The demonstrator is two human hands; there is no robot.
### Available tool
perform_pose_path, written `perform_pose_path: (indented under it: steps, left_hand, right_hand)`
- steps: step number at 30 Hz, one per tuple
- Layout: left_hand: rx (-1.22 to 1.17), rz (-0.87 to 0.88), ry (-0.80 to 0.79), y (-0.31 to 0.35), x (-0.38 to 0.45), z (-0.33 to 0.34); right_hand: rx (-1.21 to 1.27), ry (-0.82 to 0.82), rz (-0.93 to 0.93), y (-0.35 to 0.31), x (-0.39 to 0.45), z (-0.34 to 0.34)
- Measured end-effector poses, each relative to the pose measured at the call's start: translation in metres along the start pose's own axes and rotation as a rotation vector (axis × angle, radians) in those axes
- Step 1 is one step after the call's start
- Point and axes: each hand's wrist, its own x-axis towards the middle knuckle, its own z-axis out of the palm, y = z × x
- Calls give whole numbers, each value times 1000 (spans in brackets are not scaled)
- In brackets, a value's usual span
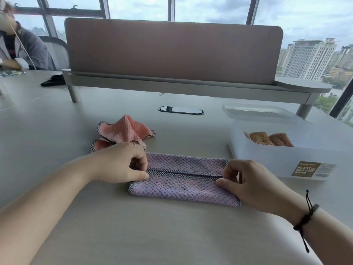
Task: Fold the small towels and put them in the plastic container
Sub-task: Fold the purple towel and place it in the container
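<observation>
A purple towel (pixel 183 188) lies flat on the table in front of me, its two long edges folded in to meet along the middle. My left hand (pixel 122 163) pinches its left end at the seam. My right hand (pixel 246 180) pinches its right end. A crumpled pink towel (pixel 124 131) sits just behind my left hand. The white plastic container (pixel 267 157) stands to the right, holding two folded orange-brown towels (pixel 271 138).
The container's clear lid (pixel 254 111) lies behind it. A desk divider (pixel 172 52) on a raised shelf spans the back. A cable slot (pixel 180 110) sits mid-table. A dark cloth (pixel 52 81) lies far left, near a seated person (pixel 17 44).
</observation>
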Motion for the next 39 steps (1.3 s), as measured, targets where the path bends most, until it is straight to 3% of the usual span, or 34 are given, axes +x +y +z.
perform_pose_path:
  steps: [5, 9, 13, 18, 24, 28, 30, 31, 33, 35, 37, 39]
  left_hand:
    - [-26, -22, 41, -3, -1, -2]
    - [29, 7, 66, -2, 0, 0]
    - [32, 72, 136, 6, -1, 2]
    - [61, 146, 56, 16, -1, 10]
    - [339, 72, 137, 18, 2, 13]
    - [499, -16, 353, 37, 4, 24]
    - [362, 4, 524, 46, 6, 33]
    - [254, 15, 526, 52, 6, 35]
    - [93, 42, 342, 60, 6, 42]
    - [119, 71, 44, 64, 5, 50]
    - [215, 88, -136, 64, 6, 52]
    - [257, 88, -219, 63, 6, 49]
  right_hand:
    - [62, 59, -22, -2, 1, 3]
    - [-59, 89, -42, -3, 0, 7]
    - [-22, 196, -173, -8, 1, 5]
    - [-106, -25, -281, -17, 0, 7]
    - [-121, -32, -301, -22, -12, -10]
    - [150, -146, -411, -36, -28, -12]
    - [289, -160, -451, -42, -30, -8]
    - [308, -136, -463, -43, -29, -5]
    - [234, -62, -457, -41, -26, 0]
    - [89, -68, -398, -37, -23, 1]
    - [-40, -191, -326, -34, -22, 2]
    - [-131, -324, -285, -34, -23, 4]
